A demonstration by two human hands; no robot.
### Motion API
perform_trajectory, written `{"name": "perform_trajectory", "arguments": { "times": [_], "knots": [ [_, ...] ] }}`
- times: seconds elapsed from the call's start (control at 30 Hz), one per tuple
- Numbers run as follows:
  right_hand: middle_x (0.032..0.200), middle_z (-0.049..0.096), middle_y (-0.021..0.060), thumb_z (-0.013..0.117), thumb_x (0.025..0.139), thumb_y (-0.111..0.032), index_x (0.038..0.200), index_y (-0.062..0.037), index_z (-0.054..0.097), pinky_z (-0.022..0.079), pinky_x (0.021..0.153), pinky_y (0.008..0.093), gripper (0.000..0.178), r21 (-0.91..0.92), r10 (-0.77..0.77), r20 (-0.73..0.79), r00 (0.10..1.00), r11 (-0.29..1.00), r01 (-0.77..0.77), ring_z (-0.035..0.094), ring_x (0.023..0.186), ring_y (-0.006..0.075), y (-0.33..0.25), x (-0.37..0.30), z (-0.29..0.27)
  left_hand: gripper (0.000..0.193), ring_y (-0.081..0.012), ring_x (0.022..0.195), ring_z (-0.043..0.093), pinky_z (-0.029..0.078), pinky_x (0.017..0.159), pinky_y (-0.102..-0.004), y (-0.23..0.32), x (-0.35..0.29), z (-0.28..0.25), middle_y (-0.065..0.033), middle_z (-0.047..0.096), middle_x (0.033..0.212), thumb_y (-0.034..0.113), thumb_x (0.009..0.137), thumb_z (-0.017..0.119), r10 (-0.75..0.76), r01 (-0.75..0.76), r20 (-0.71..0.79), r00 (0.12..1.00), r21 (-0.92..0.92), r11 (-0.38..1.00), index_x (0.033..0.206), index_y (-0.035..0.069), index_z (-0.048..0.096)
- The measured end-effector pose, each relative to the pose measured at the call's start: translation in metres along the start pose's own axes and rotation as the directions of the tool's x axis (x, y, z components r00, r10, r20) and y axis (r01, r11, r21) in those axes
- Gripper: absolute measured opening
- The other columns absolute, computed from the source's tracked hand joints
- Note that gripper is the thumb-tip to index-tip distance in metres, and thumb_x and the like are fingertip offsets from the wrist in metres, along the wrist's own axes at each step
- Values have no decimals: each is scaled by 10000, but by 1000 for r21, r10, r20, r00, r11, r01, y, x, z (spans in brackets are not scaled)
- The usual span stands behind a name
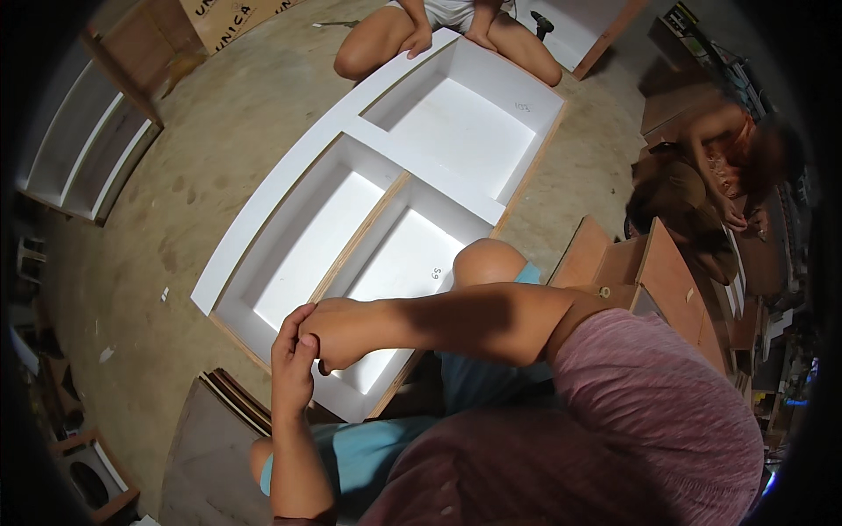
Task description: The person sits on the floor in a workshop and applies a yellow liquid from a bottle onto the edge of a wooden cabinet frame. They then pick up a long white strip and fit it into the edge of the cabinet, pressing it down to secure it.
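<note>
A white open-fronted cabinet frame [421,168] lies on its back in front of me, divided into three compartments. A crosspiece separates the far compartment from the two near ones. Between those two runs a divider [361,235] with a bare wood edge. My left hand [295,352] and my right hand [340,333] meet above the cabinet's near end, close to the divider's end. The right hand is curled into a fist, and the left fingers close against it. Anything held between them is hidden. My right forearm crosses over a near compartment.
Across the cabinet a person sits with both hands [417,42] on its far end. Another person [715,184] works at the right. White shelving [83,149] stands at the left; wooden box pieces [627,254] lie by my right knee, and curved panels [215,438] near my left knee.
</note>
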State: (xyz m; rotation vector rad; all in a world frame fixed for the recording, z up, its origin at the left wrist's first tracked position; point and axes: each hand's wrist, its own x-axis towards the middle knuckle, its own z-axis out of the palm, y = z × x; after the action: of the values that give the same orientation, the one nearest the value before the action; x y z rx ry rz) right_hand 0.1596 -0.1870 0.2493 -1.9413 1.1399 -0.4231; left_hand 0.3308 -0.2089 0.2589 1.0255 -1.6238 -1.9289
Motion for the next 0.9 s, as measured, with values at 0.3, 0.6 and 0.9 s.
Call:
{"name": "perform_trajectory", "arguments": {
  "times": [0.3,0.6,0.9],
  "knots": [
    [732,700,135,694,707,-109,720,-35,692,535,645,458,75,-141,-193,-57,980,973,184,674,706,364,1,9,4,1100,-270,1257,577,472,1053,-384,-4,-2,-2,-168,590,1334,694,697,846,59,-59,15,998,51,997,1465,2,468],
    [727,700,129,700,686,-124,700,-48,694,543,669,450,77,-167,-126,1,992,978,125,693,749,347,4,4,-5,1142,-271,1253,585,476,1054,-371,-9,11,4,-166,587,1343,654,671,890,-15,16,64,998,-12,1000,1487,-3,434],
    [741,707,126,677,717,-98,714,-47,694,538,658,449,54,-175,-134,9,991,975,133,690,736,339,15,6,-5,1105,-269,1252,585,478,1055,-369,-8,14,5,-172,587,1348,610,700,892,-27,27,57,998,0,1000,1487,-14,432]
  ]
}}
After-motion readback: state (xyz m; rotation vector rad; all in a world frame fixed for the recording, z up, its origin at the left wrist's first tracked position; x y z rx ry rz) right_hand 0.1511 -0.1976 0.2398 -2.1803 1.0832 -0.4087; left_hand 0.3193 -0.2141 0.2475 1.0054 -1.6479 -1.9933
